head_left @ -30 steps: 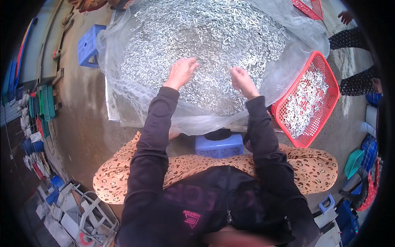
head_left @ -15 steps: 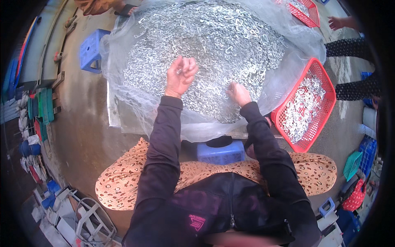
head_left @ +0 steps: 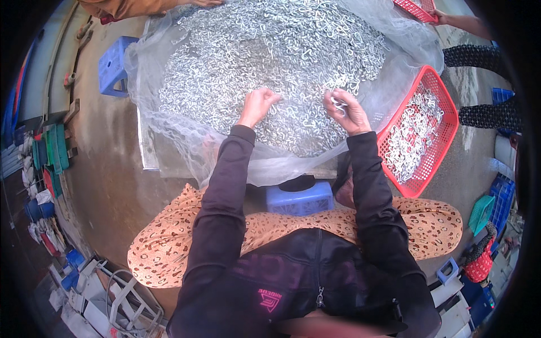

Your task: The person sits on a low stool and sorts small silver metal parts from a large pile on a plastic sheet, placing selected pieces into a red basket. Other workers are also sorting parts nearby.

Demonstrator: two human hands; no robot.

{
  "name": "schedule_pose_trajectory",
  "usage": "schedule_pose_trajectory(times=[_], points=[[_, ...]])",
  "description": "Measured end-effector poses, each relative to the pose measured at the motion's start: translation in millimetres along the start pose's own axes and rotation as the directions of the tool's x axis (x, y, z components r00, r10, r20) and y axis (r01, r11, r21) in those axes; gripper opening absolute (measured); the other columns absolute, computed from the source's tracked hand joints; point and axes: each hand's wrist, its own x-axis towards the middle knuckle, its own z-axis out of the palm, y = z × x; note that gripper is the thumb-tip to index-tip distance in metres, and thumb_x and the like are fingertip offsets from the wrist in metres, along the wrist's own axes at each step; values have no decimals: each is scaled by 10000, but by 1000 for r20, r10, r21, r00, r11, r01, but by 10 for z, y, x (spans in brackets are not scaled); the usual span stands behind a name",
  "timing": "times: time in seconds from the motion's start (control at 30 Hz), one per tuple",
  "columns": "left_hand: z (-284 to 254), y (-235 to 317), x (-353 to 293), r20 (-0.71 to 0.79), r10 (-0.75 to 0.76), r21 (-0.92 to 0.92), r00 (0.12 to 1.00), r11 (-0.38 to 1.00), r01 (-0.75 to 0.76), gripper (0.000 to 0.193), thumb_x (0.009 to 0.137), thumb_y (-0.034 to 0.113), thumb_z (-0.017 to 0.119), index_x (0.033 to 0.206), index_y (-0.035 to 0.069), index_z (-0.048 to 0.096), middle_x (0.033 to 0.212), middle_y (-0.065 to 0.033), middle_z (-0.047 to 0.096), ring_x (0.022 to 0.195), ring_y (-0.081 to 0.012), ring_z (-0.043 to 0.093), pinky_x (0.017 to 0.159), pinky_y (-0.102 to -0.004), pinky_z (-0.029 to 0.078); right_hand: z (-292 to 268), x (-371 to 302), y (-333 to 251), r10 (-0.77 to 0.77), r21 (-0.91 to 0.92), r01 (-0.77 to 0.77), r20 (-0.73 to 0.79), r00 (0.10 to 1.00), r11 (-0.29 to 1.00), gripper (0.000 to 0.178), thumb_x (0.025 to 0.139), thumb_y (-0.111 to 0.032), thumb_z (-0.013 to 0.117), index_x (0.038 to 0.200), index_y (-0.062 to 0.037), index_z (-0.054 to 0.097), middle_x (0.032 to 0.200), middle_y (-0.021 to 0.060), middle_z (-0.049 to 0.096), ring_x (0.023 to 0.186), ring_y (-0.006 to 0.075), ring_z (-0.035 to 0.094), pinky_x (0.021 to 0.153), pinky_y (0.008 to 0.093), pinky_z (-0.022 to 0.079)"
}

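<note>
**Hands sorting in a heap of metal hooks**

A wide heap of small silver metal hooks (head_left: 270, 62) lies on clear plastic sheeting (head_left: 169, 141), filling the upper centre. At right, a red basket (head_left: 445, 141) holds more hooks. A blue stool (head_left: 298, 198) sits at centre. The left hand (head_left: 256, 106), fingers curled, rests on the heap; the right hand (head_left: 348, 111) pinches a few hooks.

A broad heap of small silvery metal hooks (head_left: 270, 62) lies spread over clear plastic sheeting (head_left: 180, 141). A few hooks (head_left: 338, 104) are pinched in the right hand (head_left: 350, 112), lifted just above the heap's near edge.
</note>
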Motion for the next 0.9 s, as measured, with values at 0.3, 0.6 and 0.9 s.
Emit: schedule_pose_trajectory(times=[0.3,0.6,0.9], points=[[-411,301,64,173,-110,19,979,994,109,266,839,302,655,767,46,636,610,11,541,536,-71,467,502,-249,395,-89,92,148,106,-955,32,65,992,294,234,787,-255,688,886,-54,622,818,87,642,759,172,610,650,285,481],[-677,338,39,453,40,-807,891,444,391,252,908,337,552,899,92,497,665,26,411,480,-13,313,366,-158,204,-253,279,503,-112,-965,58,30,993,255,230,789,-298,650,900,-104,702,816,143,674,812,327,640,724,389,494],[-290,317,83,212,-189,-120,959,969,218,411,861,413,600,657,59,558,549,48,444,503,-77,398,490,-291,336,-18,83,-33,-168,-833,177,103,980,524,293,869,-261,611,1068,-54,668,825,41,658,689,119,593,668,271,457]])
